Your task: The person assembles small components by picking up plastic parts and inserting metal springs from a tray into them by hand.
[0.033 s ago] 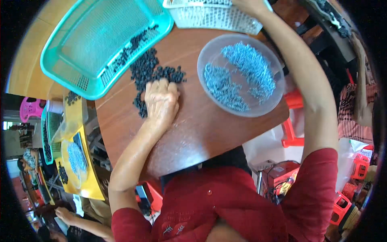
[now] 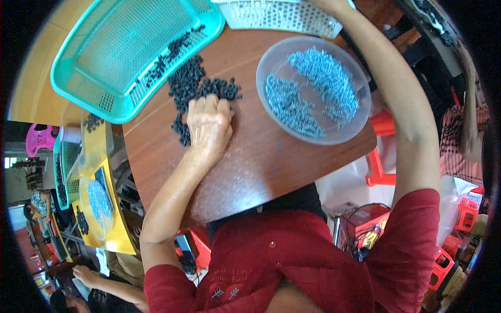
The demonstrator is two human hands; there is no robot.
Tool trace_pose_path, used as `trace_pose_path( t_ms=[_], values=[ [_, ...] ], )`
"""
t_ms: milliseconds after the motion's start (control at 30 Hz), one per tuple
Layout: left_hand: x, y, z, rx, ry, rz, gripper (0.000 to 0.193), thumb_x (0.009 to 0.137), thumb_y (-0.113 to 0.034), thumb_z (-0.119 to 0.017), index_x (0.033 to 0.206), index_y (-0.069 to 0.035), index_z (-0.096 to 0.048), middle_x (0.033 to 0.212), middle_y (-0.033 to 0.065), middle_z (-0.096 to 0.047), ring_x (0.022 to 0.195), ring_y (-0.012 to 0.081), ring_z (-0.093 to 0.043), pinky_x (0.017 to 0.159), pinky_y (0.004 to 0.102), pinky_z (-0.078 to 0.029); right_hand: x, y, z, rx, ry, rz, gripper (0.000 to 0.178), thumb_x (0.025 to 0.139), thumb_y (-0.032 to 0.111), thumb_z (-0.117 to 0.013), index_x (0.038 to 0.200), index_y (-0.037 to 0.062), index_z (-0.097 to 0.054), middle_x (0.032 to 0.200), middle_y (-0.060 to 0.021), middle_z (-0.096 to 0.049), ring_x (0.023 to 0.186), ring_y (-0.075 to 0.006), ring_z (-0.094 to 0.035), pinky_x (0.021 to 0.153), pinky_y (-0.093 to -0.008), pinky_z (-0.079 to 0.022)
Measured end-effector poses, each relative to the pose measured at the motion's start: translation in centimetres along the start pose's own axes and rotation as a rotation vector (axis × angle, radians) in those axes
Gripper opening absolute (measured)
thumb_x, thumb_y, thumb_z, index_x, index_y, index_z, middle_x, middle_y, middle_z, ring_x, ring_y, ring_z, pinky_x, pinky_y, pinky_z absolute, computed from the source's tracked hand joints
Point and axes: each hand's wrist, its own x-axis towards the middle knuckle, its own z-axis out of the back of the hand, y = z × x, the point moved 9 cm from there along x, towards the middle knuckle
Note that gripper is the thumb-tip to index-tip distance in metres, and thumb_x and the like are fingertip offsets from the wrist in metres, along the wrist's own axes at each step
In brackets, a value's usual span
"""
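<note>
My left hand (image 2: 210,125) rests on the brown table, fingers curled into a fist at the near edge of a pile of small black pieces (image 2: 186,86). Whatever the fist may hold is hidden. Stretched far forward, my right arm ends at the right end of a white perforated basket (image 2: 282,20). Only part of my right hand (image 2: 334,6) shows at the upper edge, its fingers out of sight. A clear round bowl (image 2: 267,119) right of my left hand holds shiny blue-grey metal pieces (image 2: 331,83) in two heaps.
Tilted at the far left, a green mesh basket (image 2: 112,62) holds more black pieces along its near side. Red stools (image 2: 383,172) stand right of the table (image 2: 245,167). At left, a yellow table (image 2: 112,229) carries similar parts, and another person's hand (image 2: 86,276) shows.
The table and its contents sit slightly higher in the picture. My right hand reaches a little further past the upper edge; my left fist keeps its pose by the black pieces.
</note>
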Motion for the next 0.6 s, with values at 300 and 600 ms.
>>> trace_pose_path(
  t_ms=[300,600],
  values=[
    [-4.2,0.1,0.4,-1.683,0.047,0.788,0.022,0.083,-0.007,-0.065,0.100,0.005,-0.064,0.090,0.0132,-0.066,0.073,0.0149,-0.062,0.069,0.0253,-0.052,-13.7,10.2,4.6,1.017,-0.057,0.283,0.019,0.074,0.011,-0.064,0.091,0.0025,-0.068,0.085,-0.0146,-0.066,0.079,-0.0249,-0.064,0.070,-0.0361,-0.050],
    [-7.4,-3.4,-0.1,-2.096,-0.034,0.910,0.025,0.084,-0.006,-0.063,0.105,0.007,-0.060,0.091,0.0154,-0.065,0.073,0.0176,-0.061,0.067,0.0262,-0.051,-23.3,16.8,7.8,0.988,-0.075,0.149,0.017,0.069,0.003,-0.068,0.085,0.0066,-0.067,0.077,-0.0061,-0.062,0.075,-0.0245,-0.059,0.065,-0.0329,-0.047]
  ],
)
